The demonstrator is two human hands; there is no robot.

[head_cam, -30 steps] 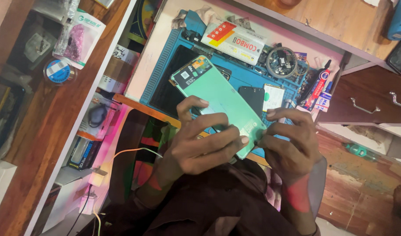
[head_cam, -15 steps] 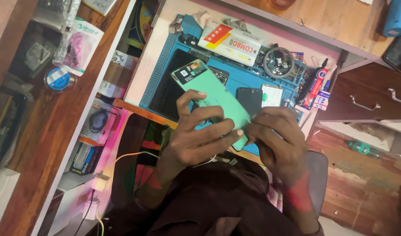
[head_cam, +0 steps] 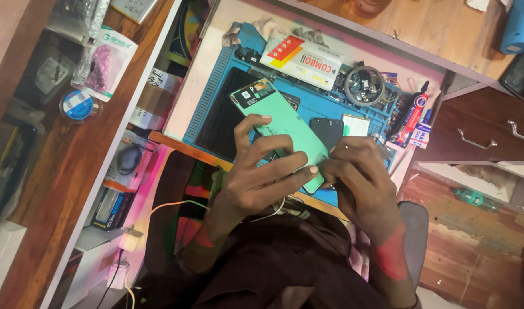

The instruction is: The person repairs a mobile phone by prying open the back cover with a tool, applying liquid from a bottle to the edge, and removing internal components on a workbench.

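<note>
A pale pink worktable (head_cam: 204,86) is covered by a blue repair mat (head_cam: 307,103). On the mat, a white and red box (head_cam: 301,59), a round parts dish (head_cam: 363,86) and glue tubes (head_cam: 411,114) are laid.

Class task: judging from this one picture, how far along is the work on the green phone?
Done: the green phone is off the blue mat, back cover facing up, parts and a glue tube laid out. In hand: the left hand grips it; the right hand works at its lower end. Left: cannot tell; that end is hidden.
</note>
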